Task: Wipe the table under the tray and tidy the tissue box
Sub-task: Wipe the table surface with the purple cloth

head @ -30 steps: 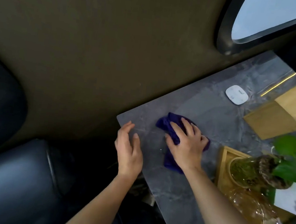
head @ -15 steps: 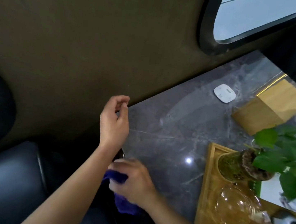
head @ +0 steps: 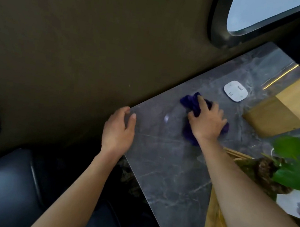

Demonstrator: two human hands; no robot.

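A crumpled dark blue cloth (head: pixel 191 101) lies on the grey marbled table (head: pixel 161 162), and my right hand (head: pixel 207 121) presses down on it, fingers spread over the fabric. My left hand (head: pixel 118 130) rests on the table's left corner edge with fingers slightly apart, holding nothing. The wooden tray (head: pixel 214 224) sits at the right, largely hidden by my right forearm. The wooden tissue box (head: pixel 283 106) stands at the far right, beyond the cloth.
A white square device (head: pixel 233 90) lies on the table between the cloth and the tissue box. A green potted plant (head: pixel 291 166) stands in the tray. A dark leather seat (head: pixel 2 185) is at lower left, and a brown wall runs along the table's far edge.
My right hand brought the cloth from below the table's near edge back up onto the tabletop, near the white device. My left hand came down from the air onto the table corner.
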